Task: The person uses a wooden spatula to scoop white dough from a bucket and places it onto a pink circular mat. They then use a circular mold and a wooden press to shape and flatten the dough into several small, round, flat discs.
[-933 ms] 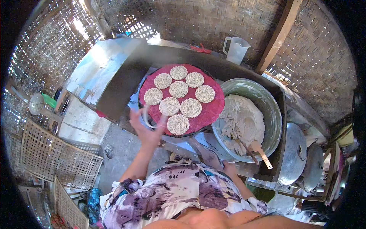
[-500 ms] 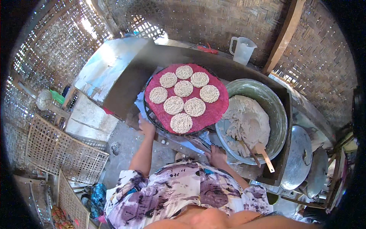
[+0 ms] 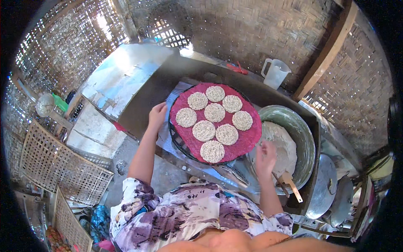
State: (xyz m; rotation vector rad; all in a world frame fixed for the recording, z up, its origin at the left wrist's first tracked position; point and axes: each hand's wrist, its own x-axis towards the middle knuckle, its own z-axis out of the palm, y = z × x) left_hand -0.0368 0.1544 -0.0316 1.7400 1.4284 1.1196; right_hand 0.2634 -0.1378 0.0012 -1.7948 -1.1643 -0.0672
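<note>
A round dark-rimmed tray [image 3: 181, 148] bears a red sheet [image 3: 189, 95] with several lacy pale discs [image 3: 214, 112] on it. My left hand [image 3: 158, 112] hovers left of its rim beside blue-and-white paper [image 3: 171, 138], fingers curled together; whatever they hold, if anything, is unclear. My right hand [image 3: 264, 155] is at the tray's lower right, over a large basin [image 3: 305, 130], fingers apart and slightly bent, holding nothing visible. Pale dough [image 3: 279, 136] fills much of the basin, with a wooden-handled spatula [image 3: 291, 185] in it.
A dark trough [image 3: 147, 88] surrounds the work area, with a sheet-metal panel [image 3: 113, 73] at left. A plastic jug [image 3: 275, 73] stands behind. Metal lids [image 3: 321, 193] sit at right. Woven racks [image 3: 63, 164] lean at lower left; woven walls [image 3: 243, 29] enclose the space.
My left hand has risen from the tray's lower left to beside its upper left. My right hand has come up from below the tray to over the basin.
</note>
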